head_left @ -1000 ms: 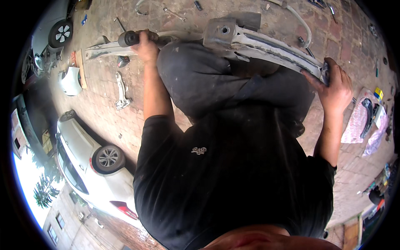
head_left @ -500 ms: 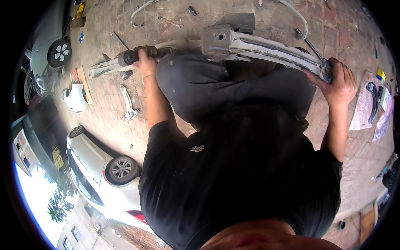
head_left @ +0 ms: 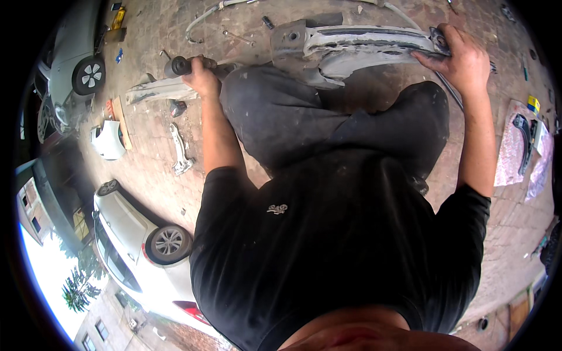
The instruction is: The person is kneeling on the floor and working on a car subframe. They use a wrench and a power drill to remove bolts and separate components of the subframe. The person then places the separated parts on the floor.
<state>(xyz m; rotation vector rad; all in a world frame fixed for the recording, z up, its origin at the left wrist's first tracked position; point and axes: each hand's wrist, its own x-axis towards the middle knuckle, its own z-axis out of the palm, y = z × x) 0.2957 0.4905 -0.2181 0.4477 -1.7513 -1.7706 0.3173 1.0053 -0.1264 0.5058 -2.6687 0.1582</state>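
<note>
A long, dirty silver-grey metal subframe (head_left: 369, 36) lies across the top of my dark-trousered legs, with a boxed bracket near its middle and rails out to both sides. My left hand (head_left: 202, 79) is closed on the subframe's left part at a round black bushing (head_left: 178, 67). My right hand (head_left: 459, 61) grips the right end of the rail, where a dark bolted plate (head_left: 439, 41) is. A long metal bar (head_left: 449, 92) shows below that end. A thin metal rod with a bent tip (head_left: 164, 54) sticks out beside the bushing.
On the paving lie a wrench (head_left: 237, 37), hoses (head_left: 190, 30), a metal control arm (head_left: 180, 151), a white panel (head_left: 107, 140), a dark arm (head_left: 522, 143) on pink wrapping and a yellow box (head_left: 533, 104). A white car (head_left: 134, 245) and a grey car (head_left: 73, 58) stand at the left.
My right hand and the right end of the subframe have risen toward the top of the picture, showing more of the rail's underside. My left hand has moved slightly up since half a second ago.
</note>
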